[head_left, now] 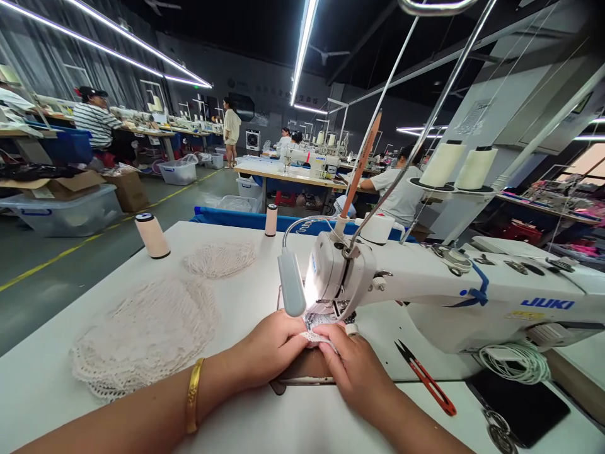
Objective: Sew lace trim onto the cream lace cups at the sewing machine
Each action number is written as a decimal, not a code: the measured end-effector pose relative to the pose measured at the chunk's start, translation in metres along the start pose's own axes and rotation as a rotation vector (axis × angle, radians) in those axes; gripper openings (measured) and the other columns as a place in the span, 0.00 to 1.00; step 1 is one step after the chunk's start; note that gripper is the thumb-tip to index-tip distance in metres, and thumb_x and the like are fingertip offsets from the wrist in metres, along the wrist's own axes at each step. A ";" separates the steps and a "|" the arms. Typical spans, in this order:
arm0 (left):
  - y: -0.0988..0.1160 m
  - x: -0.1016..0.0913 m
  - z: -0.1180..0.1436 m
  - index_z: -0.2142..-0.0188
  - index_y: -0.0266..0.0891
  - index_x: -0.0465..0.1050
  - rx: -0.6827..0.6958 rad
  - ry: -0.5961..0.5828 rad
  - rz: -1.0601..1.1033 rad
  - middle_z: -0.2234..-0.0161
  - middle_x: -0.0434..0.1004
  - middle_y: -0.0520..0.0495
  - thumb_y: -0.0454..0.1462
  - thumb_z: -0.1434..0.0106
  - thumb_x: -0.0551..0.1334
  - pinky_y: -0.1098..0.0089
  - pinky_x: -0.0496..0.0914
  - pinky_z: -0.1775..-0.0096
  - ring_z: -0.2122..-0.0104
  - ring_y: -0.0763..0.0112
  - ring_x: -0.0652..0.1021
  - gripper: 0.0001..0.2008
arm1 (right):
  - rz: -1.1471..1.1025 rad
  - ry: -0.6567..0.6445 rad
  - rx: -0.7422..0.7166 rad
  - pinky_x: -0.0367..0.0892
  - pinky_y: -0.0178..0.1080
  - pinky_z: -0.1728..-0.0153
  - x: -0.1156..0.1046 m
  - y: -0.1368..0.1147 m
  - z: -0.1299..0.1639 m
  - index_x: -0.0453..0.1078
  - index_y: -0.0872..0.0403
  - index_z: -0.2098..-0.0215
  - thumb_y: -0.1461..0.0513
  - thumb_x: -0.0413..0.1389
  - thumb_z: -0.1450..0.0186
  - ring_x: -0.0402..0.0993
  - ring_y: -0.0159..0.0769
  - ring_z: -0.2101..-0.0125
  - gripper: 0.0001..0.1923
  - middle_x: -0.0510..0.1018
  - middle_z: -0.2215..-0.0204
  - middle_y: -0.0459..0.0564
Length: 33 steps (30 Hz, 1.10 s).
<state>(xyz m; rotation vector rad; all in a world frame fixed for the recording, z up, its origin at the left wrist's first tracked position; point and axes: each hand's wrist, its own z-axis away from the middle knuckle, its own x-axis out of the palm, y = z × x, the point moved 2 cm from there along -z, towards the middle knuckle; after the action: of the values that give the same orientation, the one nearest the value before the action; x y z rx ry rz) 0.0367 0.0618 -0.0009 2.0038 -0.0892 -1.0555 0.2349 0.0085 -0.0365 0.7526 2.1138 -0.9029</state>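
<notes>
A small piece of white lace fabric [312, 337] lies under the lit needle area of a white sewing machine [326, 271]. On its left side my left hand [271, 343] presses close to the presser foot, the thumb and fingers closed on the lace. My right hand [352, 362] pinches the near right edge of the same piece between thumb and fingers. The needle and much of the fabric are hidden by my hands and the machine head. To the left rests a stack of cream lace pieces [146, 331], with a smaller lace pile [220, 259] behind it.
Orange-handled thread snips [428, 378] lie right of my right hand, near a black flat object [520, 403] and a coiled pale cord [515, 362]. Two peach thread spools [152, 236] stand on the table's far side. A grey lamp [292, 284] hangs above my left hand. Co-workers sit beyond.
</notes>
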 end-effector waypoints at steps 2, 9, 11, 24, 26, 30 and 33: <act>0.000 -0.002 -0.003 0.72 0.39 0.72 -0.037 -0.024 0.038 0.70 0.77 0.51 0.38 0.23 0.55 0.71 0.69 0.62 0.65 0.67 0.77 0.19 | -0.048 0.016 0.026 0.72 0.41 0.64 0.001 0.003 -0.002 0.71 0.48 0.48 0.68 0.48 0.22 0.80 0.44 0.60 0.13 0.84 0.60 0.48; -0.002 0.000 0.013 0.68 0.41 0.76 0.185 -0.026 -0.105 0.66 0.81 0.51 0.34 0.26 0.62 0.69 0.68 0.59 0.63 0.66 0.79 0.12 | -0.072 -0.089 -0.094 0.67 0.40 0.62 -0.006 0.000 0.003 0.73 0.48 0.57 0.74 0.50 0.31 0.74 0.41 0.64 0.17 0.81 0.64 0.45; -0.005 0.004 0.023 0.66 0.42 0.78 0.249 0.003 -0.212 0.62 0.84 0.52 0.31 0.28 0.64 0.66 0.66 0.58 0.63 0.66 0.79 0.09 | -0.044 -0.133 -0.148 0.66 0.40 0.61 -0.008 -0.001 0.006 0.74 0.48 0.58 0.75 0.53 0.33 0.73 0.40 0.63 0.17 0.80 0.62 0.45; -0.007 0.008 0.023 0.69 0.41 0.77 0.309 0.049 -0.456 0.63 0.85 0.49 0.27 0.31 0.62 0.64 0.64 0.63 0.67 0.66 0.79 0.11 | 0.073 -0.126 -0.119 0.65 0.42 0.61 -0.010 0.000 0.007 0.76 0.48 0.53 0.77 0.54 0.35 0.73 0.42 0.62 0.21 0.82 0.56 0.47; -0.010 0.008 0.021 0.69 0.41 0.77 0.303 0.051 -0.471 0.62 0.85 0.48 0.27 0.32 0.63 0.64 0.64 0.64 0.67 0.65 0.80 0.11 | 0.109 -0.138 -0.107 0.66 0.43 0.61 -0.009 0.001 0.006 0.75 0.49 0.53 0.77 0.53 0.35 0.73 0.43 0.62 0.21 0.82 0.55 0.48; -0.014 0.008 0.022 0.63 0.41 0.79 0.336 0.081 -0.484 0.59 0.86 0.47 0.26 0.33 0.62 0.62 0.65 0.63 0.64 0.62 0.81 0.10 | 0.107 -0.124 -0.120 0.69 0.44 0.59 -0.010 0.001 0.005 0.75 0.50 0.49 0.77 0.52 0.35 0.75 0.45 0.59 0.23 0.84 0.52 0.50; -0.014 0.011 0.026 0.59 0.41 0.80 0.384 0.079 -0.463 0.59 0.86 0.47 0.25 0.36 0.62 0.61 0.65 0.61 0.63 0.61 0.80 0.12 | 0.076 -0.123 -0.134 0.70 0.44 0.59 -0.012 -0.003 0.005 0.76 0.49 0.49 0.76 0.53 0.33 0.76 0.45 0.58 0.22 0.84 0.53 0.49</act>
<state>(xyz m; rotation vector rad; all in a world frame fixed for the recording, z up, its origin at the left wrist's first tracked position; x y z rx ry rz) 0.0216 0.0492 -0.0251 2.4846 0.2439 -1.3199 0.2416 0.0007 -0.0288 0.6859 2.0019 -0.7404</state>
